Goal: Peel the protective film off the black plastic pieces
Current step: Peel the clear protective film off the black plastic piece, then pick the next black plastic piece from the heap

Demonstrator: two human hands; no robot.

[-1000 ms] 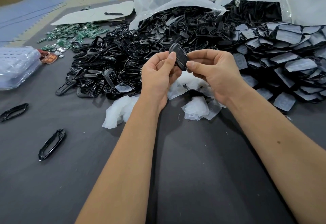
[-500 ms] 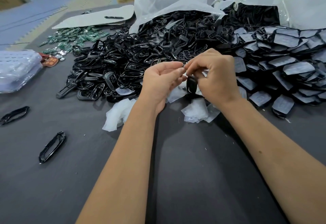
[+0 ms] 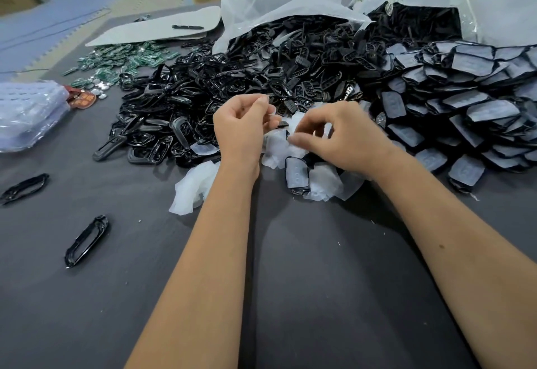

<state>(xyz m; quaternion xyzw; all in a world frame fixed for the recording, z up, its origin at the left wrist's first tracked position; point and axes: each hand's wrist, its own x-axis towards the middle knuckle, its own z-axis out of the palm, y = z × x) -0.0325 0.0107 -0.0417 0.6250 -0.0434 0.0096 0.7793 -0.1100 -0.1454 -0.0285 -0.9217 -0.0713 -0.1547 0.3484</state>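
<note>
Mid-surface, your left hand (image 3: 242, 124) pinches a small black piece (image 3: 282, 125), right hand (image 3: 343, 136) half-curled, grip unclear, over peeled film (image 3: 276, 147); piece light, stiff, slick, so hold edges, lift film by a corner.

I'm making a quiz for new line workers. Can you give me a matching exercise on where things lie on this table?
Things:
1. green circuit boards
2. film-covered black pieces
3. single black frame
4. crumpled peeled film

Places:
A. alone on the cloth, near left
B. stacked at the right
C. far left, by the white sheet
D. just left of the left forearm

Pairs: 1-C, 2-B, 3-A, 4-D
</note>
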